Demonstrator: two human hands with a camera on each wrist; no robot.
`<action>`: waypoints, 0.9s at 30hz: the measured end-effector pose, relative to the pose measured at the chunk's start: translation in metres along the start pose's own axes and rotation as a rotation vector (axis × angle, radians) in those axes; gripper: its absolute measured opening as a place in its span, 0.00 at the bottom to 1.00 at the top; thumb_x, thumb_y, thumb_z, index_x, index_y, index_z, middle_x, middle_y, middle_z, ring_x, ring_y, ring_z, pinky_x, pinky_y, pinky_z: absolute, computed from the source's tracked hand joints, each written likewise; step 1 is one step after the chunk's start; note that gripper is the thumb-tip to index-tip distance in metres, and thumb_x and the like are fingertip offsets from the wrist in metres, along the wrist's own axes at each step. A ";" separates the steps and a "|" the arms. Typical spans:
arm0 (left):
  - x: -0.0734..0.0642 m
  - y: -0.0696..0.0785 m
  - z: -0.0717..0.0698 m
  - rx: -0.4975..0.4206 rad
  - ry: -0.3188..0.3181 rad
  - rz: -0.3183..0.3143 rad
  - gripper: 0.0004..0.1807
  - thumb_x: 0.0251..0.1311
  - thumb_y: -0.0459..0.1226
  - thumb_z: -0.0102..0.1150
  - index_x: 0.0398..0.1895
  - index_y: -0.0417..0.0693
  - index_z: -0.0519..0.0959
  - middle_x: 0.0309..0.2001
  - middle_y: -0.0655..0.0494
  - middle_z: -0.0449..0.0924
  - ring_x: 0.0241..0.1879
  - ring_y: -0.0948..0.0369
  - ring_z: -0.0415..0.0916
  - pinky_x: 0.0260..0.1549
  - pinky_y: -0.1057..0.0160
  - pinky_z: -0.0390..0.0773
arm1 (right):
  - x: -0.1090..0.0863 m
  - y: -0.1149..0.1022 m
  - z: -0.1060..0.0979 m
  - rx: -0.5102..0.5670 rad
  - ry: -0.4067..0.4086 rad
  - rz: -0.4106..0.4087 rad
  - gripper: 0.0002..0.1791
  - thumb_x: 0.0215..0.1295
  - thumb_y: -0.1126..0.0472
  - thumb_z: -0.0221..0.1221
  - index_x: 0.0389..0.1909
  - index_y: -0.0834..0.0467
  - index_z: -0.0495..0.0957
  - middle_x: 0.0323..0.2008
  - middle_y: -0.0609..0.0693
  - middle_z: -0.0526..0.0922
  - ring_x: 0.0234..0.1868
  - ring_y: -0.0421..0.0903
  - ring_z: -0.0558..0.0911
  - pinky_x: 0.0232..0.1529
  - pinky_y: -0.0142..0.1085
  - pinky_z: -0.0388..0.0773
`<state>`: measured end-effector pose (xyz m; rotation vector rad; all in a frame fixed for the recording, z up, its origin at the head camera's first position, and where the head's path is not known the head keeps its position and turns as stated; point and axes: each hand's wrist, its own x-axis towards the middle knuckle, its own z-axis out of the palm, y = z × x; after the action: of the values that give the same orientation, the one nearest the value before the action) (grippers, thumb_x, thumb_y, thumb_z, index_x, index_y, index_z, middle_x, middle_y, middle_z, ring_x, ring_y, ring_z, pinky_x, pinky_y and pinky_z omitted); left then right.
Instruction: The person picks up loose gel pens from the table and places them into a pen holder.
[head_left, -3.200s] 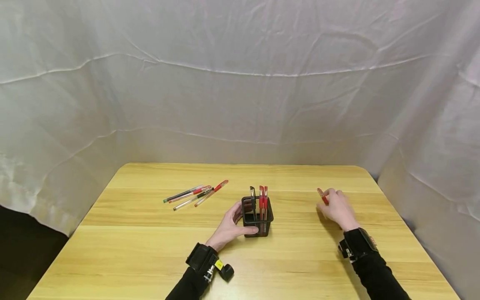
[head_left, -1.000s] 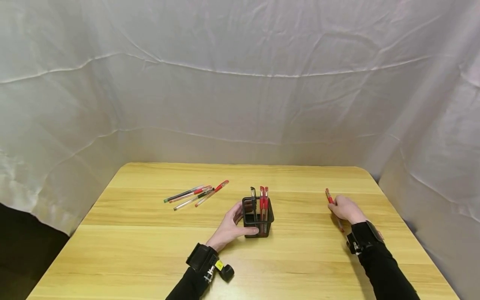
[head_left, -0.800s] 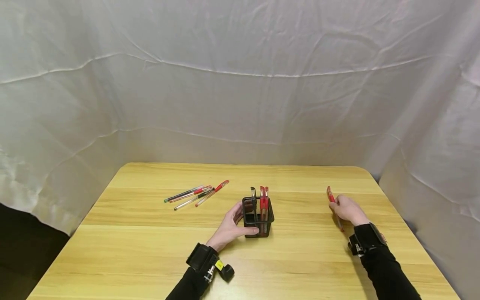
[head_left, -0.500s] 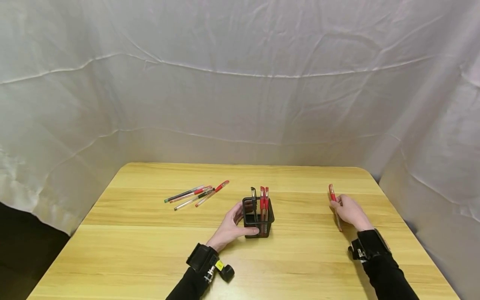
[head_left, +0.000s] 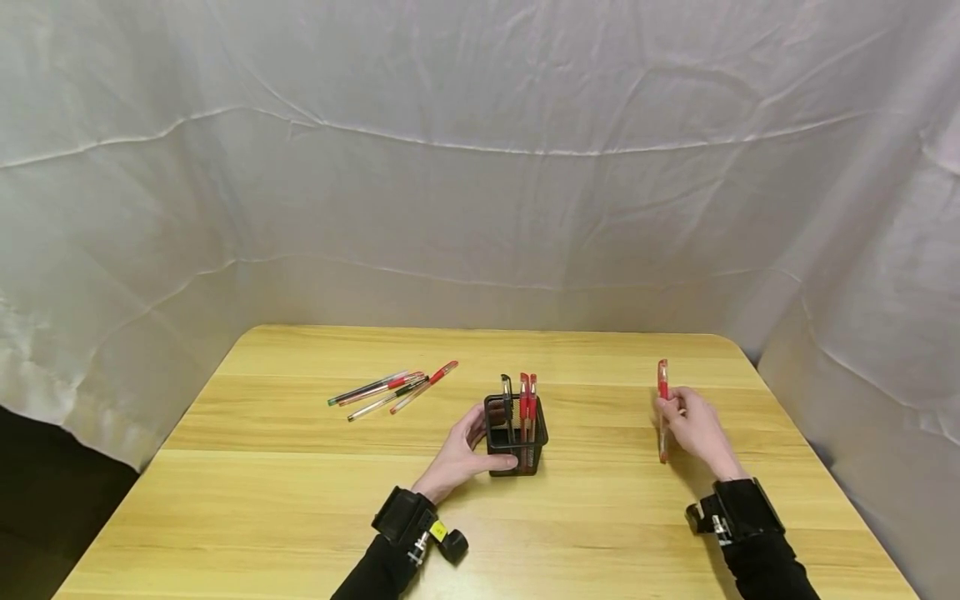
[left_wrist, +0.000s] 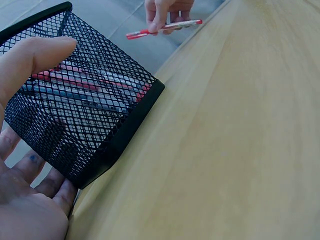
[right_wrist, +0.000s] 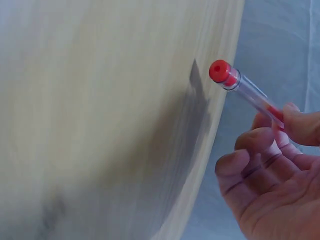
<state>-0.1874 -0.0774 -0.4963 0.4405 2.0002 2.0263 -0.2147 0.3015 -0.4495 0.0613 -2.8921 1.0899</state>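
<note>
My left hand (head_left: 459, 454) grips a black mesh pen holder (left_wrist: 100, 95) by its side, thumb in front and fingers behind. Inside it stand a black-capped pen (head_left: 507, 400) and two red-capped pens (head_left: 528, 404), also showing through the mesh in the left wrist view. To the right, my right hand (head_left: 693, 421) pinches a red gel pen (head_left: 663, 379) between thumb and fingers. That pen is nearly upright in the head view, cap up, above the table. Its red end plug (right_wrist: 220, 71) sticks out past the fingers in the right wrist view.
Several loose pens (head_left: 390, 392) with red, black and green parts lie crossed on the wooden table (head_left: 300, 517), left of the holder. Pale cloth (head_left: 480, 167) hangs behind the table and along its sides.
My right hand has lifted the red pen and turned it from slanted to nearly upright, shifting slightly right since the oldest frame. The left hand and pen holder stay put.
</note>
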 end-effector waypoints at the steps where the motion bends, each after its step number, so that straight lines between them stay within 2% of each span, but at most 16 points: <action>1: 0.000 0.000 0.000 0.001 -0.001 0.001 0.47 0.50 0.36 0.78 0.73 0.51 0.64 0.70 0.50 0.71 0.75 0.50 0.61 0.79 0.48 0.55 | -0.001 -0.001 0.001 0.018 0.007 -0.003 0.18 0.78 0.59 0.51 0.53 0.73 0.71 0.38 0.64 0.82 0.31 0.39 0.79 0.28 0.28 0.74; 7: 0.000 -0.001 0.000 0.011 0.000 0.003 0.47 0.50 0.36 0.78 0.73 0.50 0.64 0.70 0.50 0.72 0.75 0.50 0.62 0.79 0.47 0.56 | -0.009 -0.009 0.010 0.095 0.060 -0.046 0.16 0.77 0.61 0.53 0.52 0.71 0.72 0.37 0.64 0.85 0.28 0.33 0.79 0.29 0.27 0.75; 17: 0.000 -0.002 0.000 0.007 0.004 -0.010 0.49 0.50 0.37 0.78 0.75 0.49 0.62 0.71 0.48 0.70 0.76 0.48 0.59 0.79 0.46 0.54 | -0.020 -0.019 0.019 0.192 0.181 -0.150 0.13 0.74 0.62 0.57 0.48 0.70 0.74 0.30 0.59 0.85 0.23 0.36 0.78 0.24 0.25 0.72; 21: 0.000 -0.001 0.001 0.001 0.007 -0.010 0.48 0.50 0.36 0.78 0.74 0.51 0.63 0.71 0.50 0.71 0.76 0.50 0.60 0.79 0.47 0.54 | -0.024 -0.025 0.021 0.208 0.234 -0.170 0.13 0.73 0.63 0.58 0.49 0.70 0.75 0.29 0.57 0.85 0.23 0.35 0.78 0.25 0.24 0.74; 27: 0.000 0.000 0.001 0.002 0.006 0.002 0.46 0.50 0.36 0.78 0.73 0.52 0.64 0.70 0.50 0.72 0.75 0.50 0.62 0.79 0.47 0.55 | -0.029 -0.033 0.022 0.208 0.279 -0.184 0.12 0.72 0.65 0.58 0.49 0.69 0.75 0.31 0.60 0.85 0.25 0.30 0.76 0.27 0.22 0.74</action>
<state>-0.1867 -0.0766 -0.4961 0.4372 2.0061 2.0294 -0.1843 0.2631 -0.4461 0.1654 -2.4678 1.2477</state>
